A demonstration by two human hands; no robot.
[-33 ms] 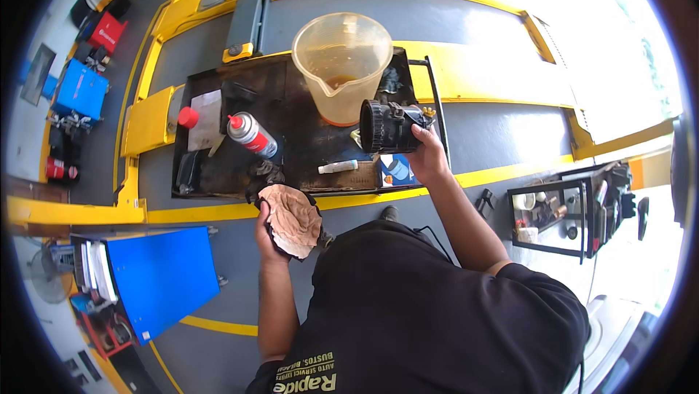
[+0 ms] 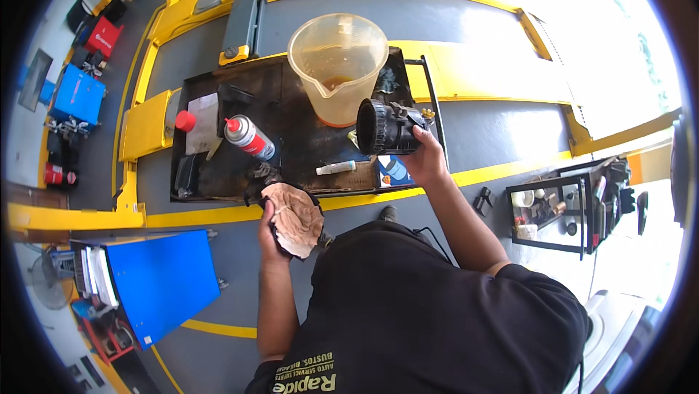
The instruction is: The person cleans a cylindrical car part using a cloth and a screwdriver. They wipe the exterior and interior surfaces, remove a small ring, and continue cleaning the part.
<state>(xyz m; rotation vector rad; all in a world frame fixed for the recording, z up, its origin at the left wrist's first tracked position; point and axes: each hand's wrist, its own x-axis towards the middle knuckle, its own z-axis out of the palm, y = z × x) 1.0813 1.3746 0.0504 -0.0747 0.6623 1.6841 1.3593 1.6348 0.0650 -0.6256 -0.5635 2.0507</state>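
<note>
My right hand (image 2: pixel 428 159) is closed round a black cylindrical housing (image 2: pixel 397 128) with a ribbed round rim and small brass-coloured fittings. It is held above the right side of a black tray-topped cart (image 2: pixel 302 154), its open end facing left. Near the cart's front edge, my left hand (image 2: pixel 269 237) grips a crumpled brown paper (image 2: pixel 295 221) with dark material round its edges. Behind the housing stands a large translucent measuring jug (image 2: pixel 336 99) with some brown liquid in it. Left of the jug is a spray can (image 2: pixel 251 140) with a red nozzle.
A red cap (image 2: pixel 185 121), a pale sheet (image 2: pixel 204 135) and a small white tube (image 2: pixel 336 168) lie on the cart. Yellow lift beams (image 2: pixel 480 73) run behind it. A blue cabinet (image 2: pixel 164 285) stands at left, a black tool trolley (image 2: pixel 553 212) at right.
The housing has turned slightly, so more of its open end shows. The whole view has shifted a little; both hands keep their hold.
</note>
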